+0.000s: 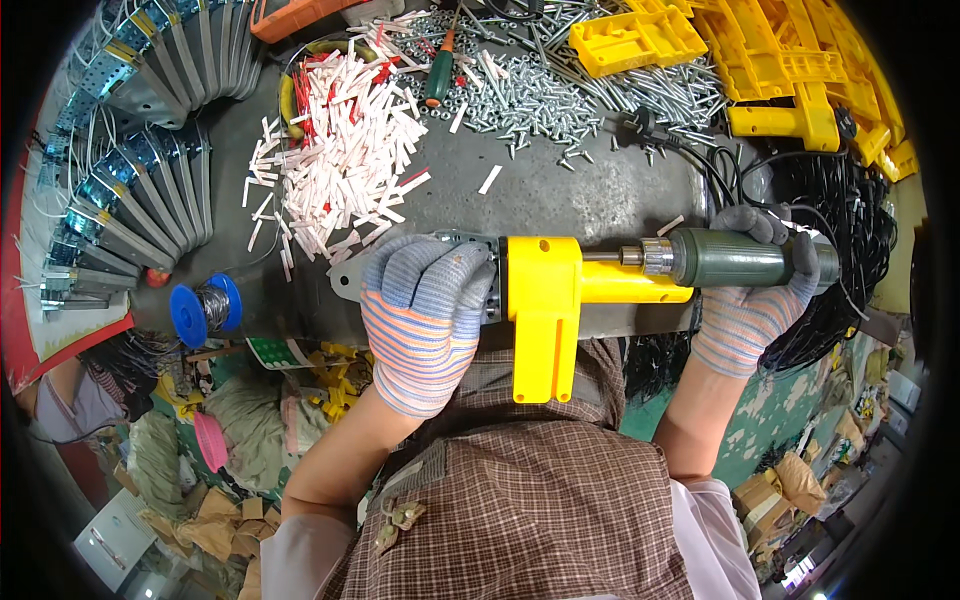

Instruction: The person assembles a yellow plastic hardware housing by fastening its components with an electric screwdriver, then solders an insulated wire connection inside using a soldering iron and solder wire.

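Driver [735, 258], dark green and cylindrical with a metal chuck, lies level in the right hand [750, 312], whose gloved fingers are wrapped around its body. Its shaft runs left to the right side of a yellow plastic housing [545, 325], which sits at the near edge of the dark desk [640, 180] — one arm extending right beneath the shaft, one leg pointing near, past the edge. The left hand [422, 315], in a striped glove, is closed around a grey metal piece [345, 278] set against the housing's left side; most of this piece is hidden by the fingers. Beyond the left hand lies a heap of pale strips [350, 150]; to its right, a green-handled screwdriver [440, 75] and a broad scatter of screws [530, 105]. Yellow mouldings [770, 70] are piled at far right, with black cables [835, 200] nearer. At left — fanned metal bars [165, 195] and, nearer, a blue spool [212, 305] of wire.
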{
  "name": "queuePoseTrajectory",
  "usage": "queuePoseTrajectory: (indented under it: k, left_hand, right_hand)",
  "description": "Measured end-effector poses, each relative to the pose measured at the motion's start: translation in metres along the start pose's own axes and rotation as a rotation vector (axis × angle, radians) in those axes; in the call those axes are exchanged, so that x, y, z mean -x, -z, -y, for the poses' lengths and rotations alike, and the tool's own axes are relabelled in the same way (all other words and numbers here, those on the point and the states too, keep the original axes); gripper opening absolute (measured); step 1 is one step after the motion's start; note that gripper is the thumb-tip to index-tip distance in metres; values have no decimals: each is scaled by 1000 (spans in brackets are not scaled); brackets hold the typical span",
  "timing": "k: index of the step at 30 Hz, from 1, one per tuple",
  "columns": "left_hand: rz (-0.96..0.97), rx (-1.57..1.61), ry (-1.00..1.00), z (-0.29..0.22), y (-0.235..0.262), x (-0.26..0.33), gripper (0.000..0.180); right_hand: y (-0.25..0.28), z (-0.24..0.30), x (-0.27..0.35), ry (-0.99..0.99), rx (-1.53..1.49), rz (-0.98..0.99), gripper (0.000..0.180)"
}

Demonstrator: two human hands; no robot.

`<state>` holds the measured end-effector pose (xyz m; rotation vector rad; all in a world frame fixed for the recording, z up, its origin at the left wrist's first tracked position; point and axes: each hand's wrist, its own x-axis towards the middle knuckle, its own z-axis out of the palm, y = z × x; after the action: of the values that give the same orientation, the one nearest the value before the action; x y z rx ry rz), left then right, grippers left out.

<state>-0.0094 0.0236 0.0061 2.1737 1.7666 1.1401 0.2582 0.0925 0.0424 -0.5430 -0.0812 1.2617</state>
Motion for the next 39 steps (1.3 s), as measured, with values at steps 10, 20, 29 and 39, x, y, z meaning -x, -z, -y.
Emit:
queuePoseTrajectory:
  k: [10,20,29,39]
  left_hand:
    - [37,-76,-24,-2,1,-7,31]
    - [96,104,-9,2,10,-11,31]
    - [179,517,126,7,30,-5,15]
    - [-82,746,500,19,27,-2,17]
  right_hand:
    - [1,1,-3,-71,-109,18,20]
    - [-13,19,-5,57,102,-10,27]
    - [-7,105,-19,61,1309,158,32]
    - [20,92,-25,688,2769,314,59]
